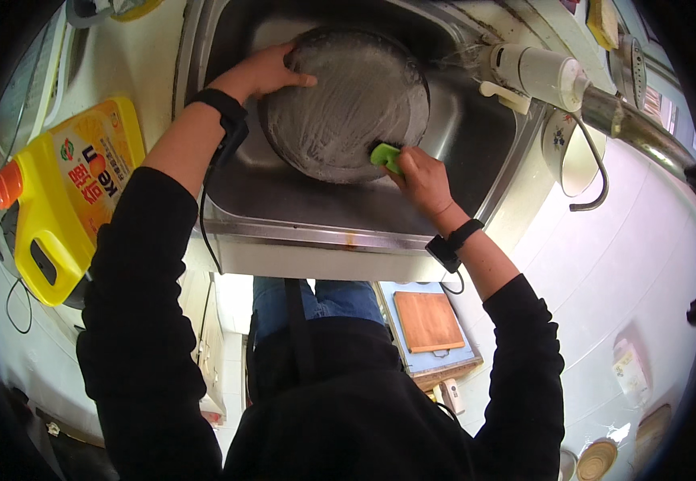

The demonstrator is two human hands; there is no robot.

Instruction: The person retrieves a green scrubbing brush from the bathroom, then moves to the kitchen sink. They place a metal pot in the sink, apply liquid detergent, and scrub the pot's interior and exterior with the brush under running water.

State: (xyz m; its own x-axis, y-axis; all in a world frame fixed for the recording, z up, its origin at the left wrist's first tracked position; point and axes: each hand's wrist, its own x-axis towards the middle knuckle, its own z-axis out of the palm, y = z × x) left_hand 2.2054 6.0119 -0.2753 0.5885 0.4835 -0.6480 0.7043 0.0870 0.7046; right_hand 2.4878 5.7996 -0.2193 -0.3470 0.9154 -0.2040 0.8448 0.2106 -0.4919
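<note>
A round, dark-rimmed pan or lid [348,102] with streaky whitish suds on its face lies in the stainless steel sink [468,144]. At its upper left rim, my left hand [267,71] grips the edge, thumb over the soapy face and fingers partly hidden behind it. My right hand [423,180] holds a green-handled scrub brush [386,155] by the handle. The brush's dark bristles touch the lower right part of the soapy face. Both wrists wear black bands with small devices and cables.
Left of the sink stands a yellow detergent jug [77,192] with an orange pump. A water heater tap [534,72] and curved spout [600,180] jut in at right, by a floral-patterned white bowl [558,138]. Below lies a wooden cutting board [427,321]; a yellow sponge [602,24] sits top right.
</note>
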